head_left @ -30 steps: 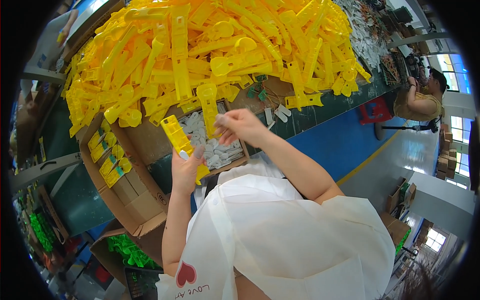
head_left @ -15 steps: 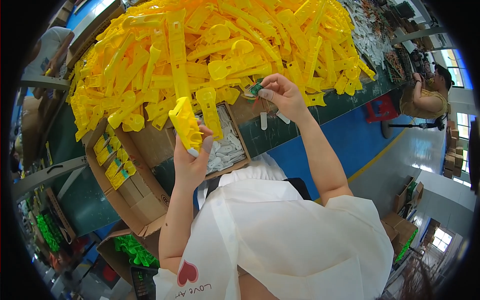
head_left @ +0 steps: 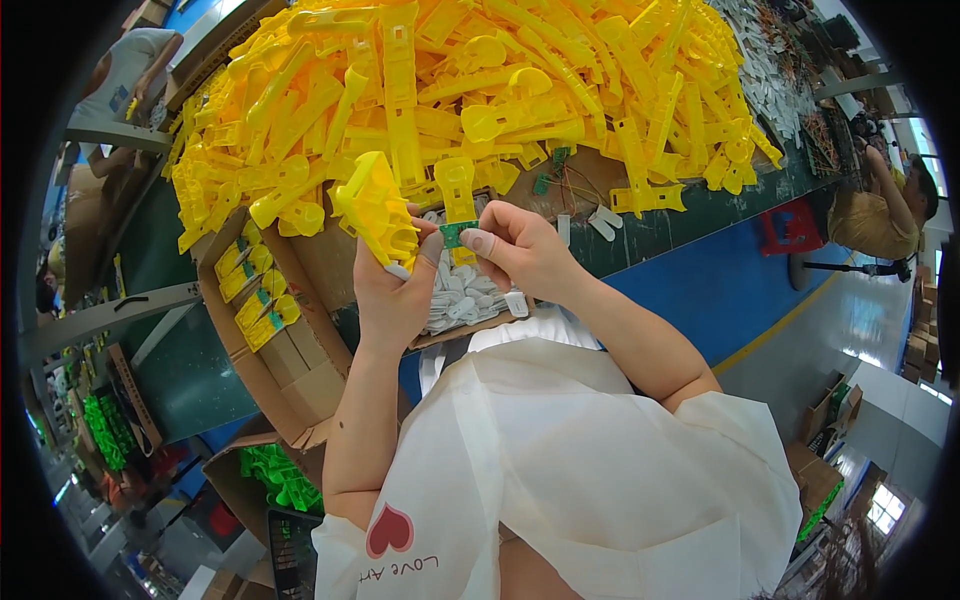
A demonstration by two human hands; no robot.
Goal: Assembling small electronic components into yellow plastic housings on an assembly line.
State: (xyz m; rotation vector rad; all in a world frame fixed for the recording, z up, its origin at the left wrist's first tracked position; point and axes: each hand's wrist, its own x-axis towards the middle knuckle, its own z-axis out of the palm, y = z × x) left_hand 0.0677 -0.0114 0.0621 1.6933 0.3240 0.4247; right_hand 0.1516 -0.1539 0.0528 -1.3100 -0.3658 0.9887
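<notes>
My left hand (head_left: 393, 303) is closed around a hollow yellow plastic shell (head_left: 372, 208), tilted with its ribbed edge toward the right; a small white piece (head_left: 398, 270) shows at its lower end. Between thumb and fingertips, my right hand (head_left: 530, 252) pinches a small green circuit board (head_left: 453, 235). The board's left end meets my left thumb, close beside the shell. A white plastic piece (head_left: 516, 303) shows just below my right hand. Under both hands is a cardboard box of small white plastic parts (head_left: 460, 300), with another yellow part lying over its far side.
A large heap of yellow plastic parts (head_left: 480, 90) covers the far table. An open carton (head_left: 318, 365) with yellow assemblies stands at left, above green parts (head_left: 275, 478). More circuit boards with wires (head_left: 545, 184) and white pieces (head_left: 605, 222) lie right. Two other people are at the sides.
My right hand has brought a green circuit board from the table's right side over to the left hand. The yellow shell stays in my left hand. The whole view has shifted slightly.
</notes>
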